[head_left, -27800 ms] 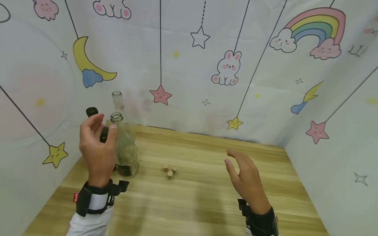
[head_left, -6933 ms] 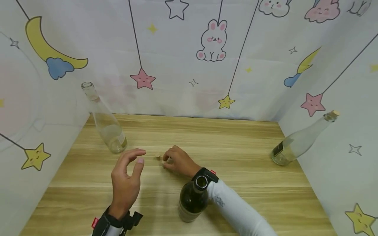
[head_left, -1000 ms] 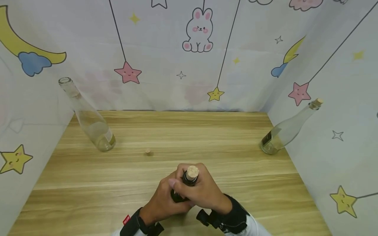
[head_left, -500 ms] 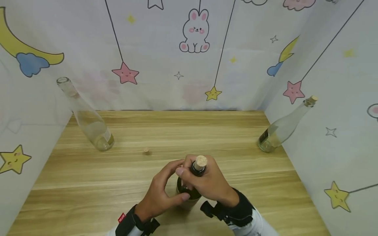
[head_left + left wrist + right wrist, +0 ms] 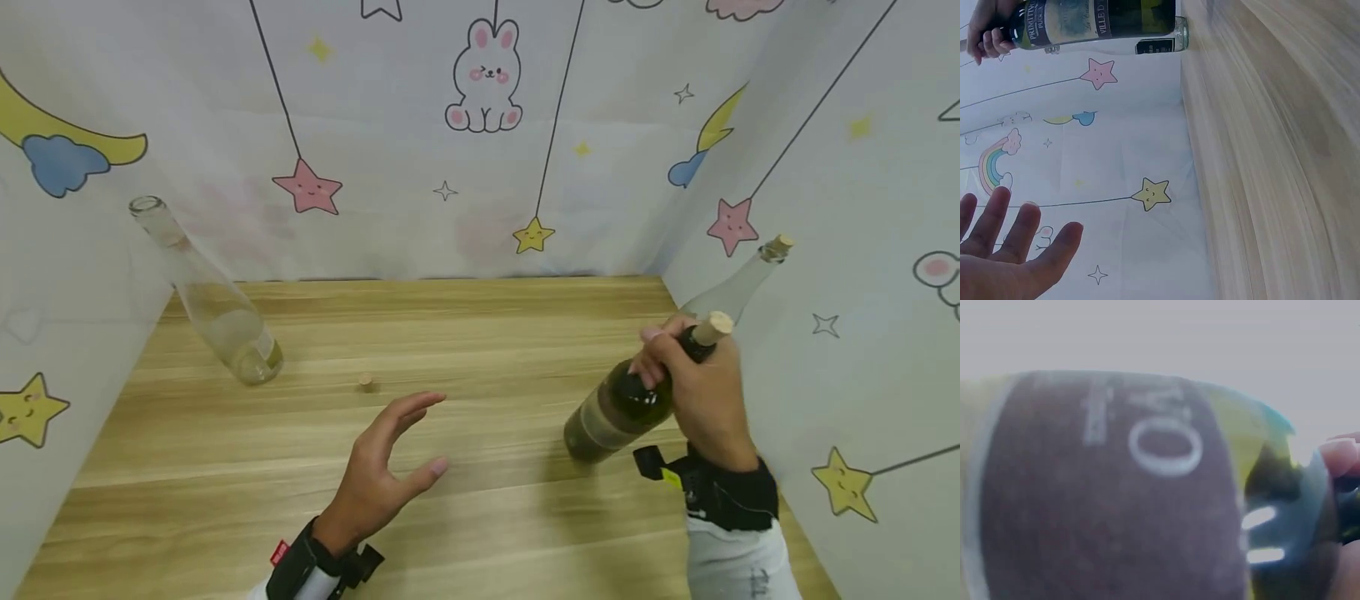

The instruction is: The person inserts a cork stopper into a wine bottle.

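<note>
Nearest you, your left hand [image 5: 372, 482] holds nothing, thumb and fingers apart above the table [image 5: 465, 525]. Your right hand [image 5: 711, 400] grips the green bottle [image 5: 607, 414] by its neck, the bottle's stopper [image 5: 712, 327] in place. Beyond, a loose cork [image 5: 366, 382] lies beside the unstoppered clear bottle [image 5: 225, 321], seemingly the one left to cork. Behind your right hand, the corked clear bottle [image 5: 729, 292] looks done.

l hand [image 5: 1010, 265] near, fingers spread. r hand [image 5: 982, 25] far, grips dk green bottle [image 5: 1097, 19] by neck, held clear of wood tbl [image 5: 1272, 156]. clear bottle [image 5: 1182, 34] w/ blk label [image 5: 1155, 45] stands just beyond, mostly hidden. white backdrop [image 5: 1129, 144] w/ printed rainbow [image 5: 994, 162].
</note>
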Available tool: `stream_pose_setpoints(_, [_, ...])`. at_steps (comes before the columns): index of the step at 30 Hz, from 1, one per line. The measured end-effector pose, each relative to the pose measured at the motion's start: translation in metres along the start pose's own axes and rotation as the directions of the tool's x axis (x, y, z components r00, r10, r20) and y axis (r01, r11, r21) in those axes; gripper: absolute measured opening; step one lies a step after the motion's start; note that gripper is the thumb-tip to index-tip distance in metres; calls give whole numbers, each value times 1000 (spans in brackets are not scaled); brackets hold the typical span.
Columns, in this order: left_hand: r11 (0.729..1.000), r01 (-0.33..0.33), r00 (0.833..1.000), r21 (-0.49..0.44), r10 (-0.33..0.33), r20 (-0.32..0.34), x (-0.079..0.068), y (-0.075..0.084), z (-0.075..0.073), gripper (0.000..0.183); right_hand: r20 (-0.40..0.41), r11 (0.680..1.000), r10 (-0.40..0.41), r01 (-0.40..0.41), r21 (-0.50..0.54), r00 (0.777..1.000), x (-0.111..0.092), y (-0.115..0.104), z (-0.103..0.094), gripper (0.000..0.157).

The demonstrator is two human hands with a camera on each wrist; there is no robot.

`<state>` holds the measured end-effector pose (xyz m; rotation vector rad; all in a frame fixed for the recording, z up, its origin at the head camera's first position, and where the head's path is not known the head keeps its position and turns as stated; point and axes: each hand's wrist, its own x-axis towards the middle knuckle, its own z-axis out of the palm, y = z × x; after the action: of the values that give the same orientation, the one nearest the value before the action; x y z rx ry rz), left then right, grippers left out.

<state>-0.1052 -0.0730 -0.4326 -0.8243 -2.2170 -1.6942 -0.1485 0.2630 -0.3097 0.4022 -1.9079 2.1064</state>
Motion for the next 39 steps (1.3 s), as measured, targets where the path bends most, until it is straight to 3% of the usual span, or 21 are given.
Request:
stream_pose_setpoints(5, [999, 27, 999, 27, -27, -20, 0, -4, -2, 71, -202, 998, 9, 3, 55, 979, 8, -2, -46, 28])
stream_pose_setpoints(10, [996, 60, 997, 71, -57, -51, -2, -8, -4, 68, -362, 995, 26, 10, 99, 932, 15, -2, -83, 26])
stream_pose_setpoints(13, [992, 88, 995, 95, -83, -58, -3, -9, -5, 65, -420, 992, 45, 9, 126, 906, 21, 0, -104, 26])
stream_pose_setpoints(20, [984, 135, 990, 117, -128, -64, -5, -8, -6, 62, -484, 983, 97, -8, 181, 870, 33, 10, -146, 27])
stream_pose_setpoints(28, [979, 163, 985, 126, -154, -76, -8, -9, -6, 62, -544, 988, 120, -45, 150, 831, 37, 22, -166, 28])
stream_pose_setpoints(39, [977, 171, 984, 130, -161, -77, -12, -10, -3, 61, -583, 990, 133, -75, 124, 801, 35, 38, -175, 25])
